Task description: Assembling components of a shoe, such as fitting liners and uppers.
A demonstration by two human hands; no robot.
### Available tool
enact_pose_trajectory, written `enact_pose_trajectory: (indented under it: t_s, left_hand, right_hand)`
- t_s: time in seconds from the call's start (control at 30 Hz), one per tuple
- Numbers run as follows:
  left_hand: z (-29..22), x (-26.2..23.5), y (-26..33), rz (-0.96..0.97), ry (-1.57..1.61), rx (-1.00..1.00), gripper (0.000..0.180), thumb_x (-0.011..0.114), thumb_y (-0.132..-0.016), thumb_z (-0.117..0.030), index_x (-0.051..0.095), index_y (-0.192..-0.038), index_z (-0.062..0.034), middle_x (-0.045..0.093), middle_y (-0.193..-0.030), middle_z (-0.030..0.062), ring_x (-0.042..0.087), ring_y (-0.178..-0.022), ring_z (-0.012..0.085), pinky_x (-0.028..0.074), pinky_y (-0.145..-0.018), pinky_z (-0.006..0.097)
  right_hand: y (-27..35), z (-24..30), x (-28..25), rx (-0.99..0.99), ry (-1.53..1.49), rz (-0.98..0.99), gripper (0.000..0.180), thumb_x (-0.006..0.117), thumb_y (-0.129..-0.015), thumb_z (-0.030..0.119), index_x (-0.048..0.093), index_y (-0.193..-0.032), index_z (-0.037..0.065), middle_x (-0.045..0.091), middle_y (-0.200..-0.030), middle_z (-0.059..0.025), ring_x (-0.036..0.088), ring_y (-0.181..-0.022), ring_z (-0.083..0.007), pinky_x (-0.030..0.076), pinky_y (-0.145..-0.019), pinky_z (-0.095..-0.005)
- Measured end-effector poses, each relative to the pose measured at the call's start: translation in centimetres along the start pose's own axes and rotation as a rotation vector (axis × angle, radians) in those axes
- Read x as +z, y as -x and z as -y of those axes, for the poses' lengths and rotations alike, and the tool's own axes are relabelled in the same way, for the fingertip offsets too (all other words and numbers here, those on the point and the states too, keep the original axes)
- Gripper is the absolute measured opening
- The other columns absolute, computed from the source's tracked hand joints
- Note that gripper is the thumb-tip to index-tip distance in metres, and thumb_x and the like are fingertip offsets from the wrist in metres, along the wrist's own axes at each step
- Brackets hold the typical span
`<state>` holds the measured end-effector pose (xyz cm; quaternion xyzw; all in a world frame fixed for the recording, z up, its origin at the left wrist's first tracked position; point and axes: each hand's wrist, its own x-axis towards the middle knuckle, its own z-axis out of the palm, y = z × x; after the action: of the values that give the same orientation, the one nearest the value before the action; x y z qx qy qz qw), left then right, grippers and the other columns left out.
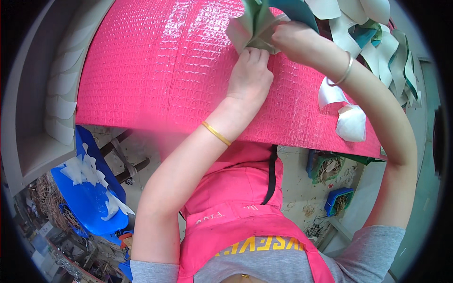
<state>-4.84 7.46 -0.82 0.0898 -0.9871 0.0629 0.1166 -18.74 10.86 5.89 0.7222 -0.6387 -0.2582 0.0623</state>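
Over the far part of a table with a shiny pink quilted cover [155, 70], my two hands are close together on a pale green, wavy-edged sheet piece [255, 30]. My left hand [250, 78] has its fingers curled closed at the piece's near edge. Just right of it, my right hand [297, 42] is closed on the piece's right side; its fingertips are partly hidden. Behind the right hand shows a dark teal sheet [298, 13]. Nearer, to the right, lie a curled white piece [332, 92] and another whitish piece [351, 123].
Many overlapping pale and teal wavy pieces [396, 61] hang at the far right. White pieces line a grey shelf [40, 162] on the left. Below it stands a blue chair [96, 218] with white scraps. Baskets [325, 170] sit under the table's right side.
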Motion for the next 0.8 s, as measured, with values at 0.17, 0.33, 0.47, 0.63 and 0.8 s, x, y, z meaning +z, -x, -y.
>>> enact_pose_trajectory:
  t_s: [0.17,0.33,0.47,0.63,0.8]
  left_hand:
    - [0.2,1.1,0.6,-0.121,0.145,-0.027,0.027,0.058,-0.072,-0.018,0.061,-0.090,0.0021,0.051,-0.091,0.0079,0.047,-0.089,0.0212,0.038,-0.080,0.031]
    - [0.8,2.4,1.3,-0.262,0.284,-0.085,0.035,0.056,-0.077,-0.021,0.055,-0.104,0.0013,0.050,-0.092,0.0074,0.047,-0.087,0.0223,0.040,-0.078,0.033]
    - [0.7,2.1,1.2,-0.220,0.339,-0.172,0.037,0.056,-0.078,-0.022,0.054,-0.108,-0.0016,0.049,-0.092,0.0070,0.047,-0.087,0.0233,0.040,-0.079,0.035]
    - [-0.5,1.9,0.0,-0.196,0.117,-0.087,0.032,0.057,-0.077,-0.020,0.057,-0.105,-0.0063,0.050,-0.101,0.0057,0.047,-0.088,0.0231,0.039,-0.079,0.036]
    - [-0.3,2.2,-0.2,-0.186,0.374,-0.213,0.030,0.057,-0.076,-0.019,0.057,-0.102,-0.0045,0.051,-0.096,0.0057,0.047,-0.088,0.0226,0.037,-0.081,0.037]
  right_hand:
    - [-0.5,0.4,0.7,0.129,-0.311,-0.035,0.007,0.060,-0.064,0.001,0.059,-0.070,-0.002,0.058,-0.069,-0.0167,0.060,-0.067,-0.0280,0.048,-0.060,-0.0338]
    - [-1.8,-2.5,2.4,0.015,-0.563,-0.135,0.014,0.061,-0.071,0.004,0.059,-0.083,0.000,0.055,-0.070,-0.0197,0.052,-0.059,-0.0297,0.042,-0.056,-0.0336]
    - [-3.5,-2.0,2.6,0.129,-0.492,0.099,0.025,0.058,-0.070,0.008,0.061,-0.095,0.006,0.061,-0.087,-0.0179,0.061,-0.082,-0.0278,0.048,-0.070,-0.0355]
    - [-3.6,-3.1,3.7,-0.035,-0.351,0.188,0.016,0.057,-0.070,0.007,0.062,-0.085,0.001,0.061,-0.078,-0.0171,0.061,-0.076,-0.0287,0.048,-0.066,-0.0362]
    - [-3.6,-2.3,3.9,0.114,-0.518,0.019,0.019,0.058,-0.071,0.012,0.062,-0.086,0.001,0.061,-0.076,-0.0177,0.060,-0.074,-0.0294,0.047,-0.065,-0.0364]
